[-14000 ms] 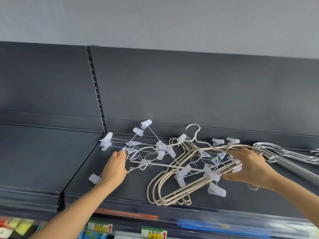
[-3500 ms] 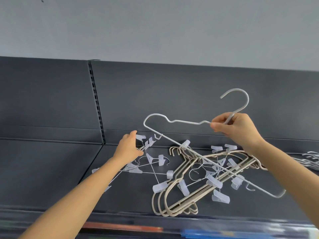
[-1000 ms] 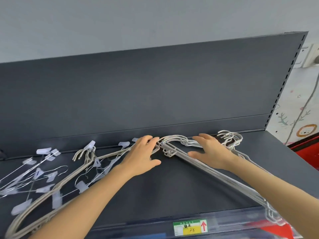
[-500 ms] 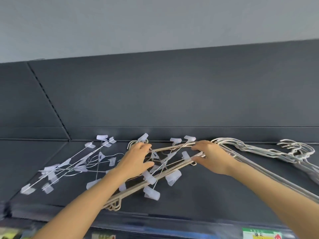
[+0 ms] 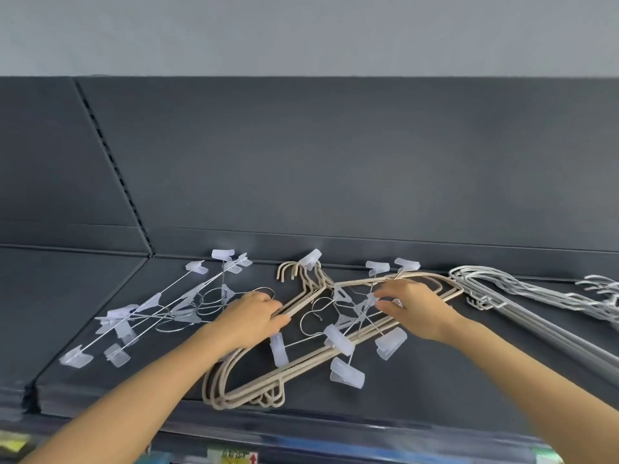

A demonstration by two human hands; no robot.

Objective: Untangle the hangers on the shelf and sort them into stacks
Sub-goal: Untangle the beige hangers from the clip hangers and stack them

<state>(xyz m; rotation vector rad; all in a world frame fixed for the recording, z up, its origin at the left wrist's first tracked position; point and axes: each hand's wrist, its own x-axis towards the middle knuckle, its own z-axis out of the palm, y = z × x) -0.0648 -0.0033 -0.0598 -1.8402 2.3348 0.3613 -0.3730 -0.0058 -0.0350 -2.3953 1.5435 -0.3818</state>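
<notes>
Lower now, my left hand [image 5: 253, 321] grips the beige hangers [image 5: 311, 363]. My right hand [image 5: 417, 311] pinches a clip hanger [image 5: 339, 339] tangled over them.

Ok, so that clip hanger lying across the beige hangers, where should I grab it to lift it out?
Probably the clip hanger by its bare wire hook, which sits in the open gap inside the beige hangers. Come from above; the clips along its bar look likely to snag.

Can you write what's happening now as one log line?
left hand: holds beige hangers | right hand: on tangled clip hangers, grip unclear | sorted: white hangers right, clip pile left
</notes>
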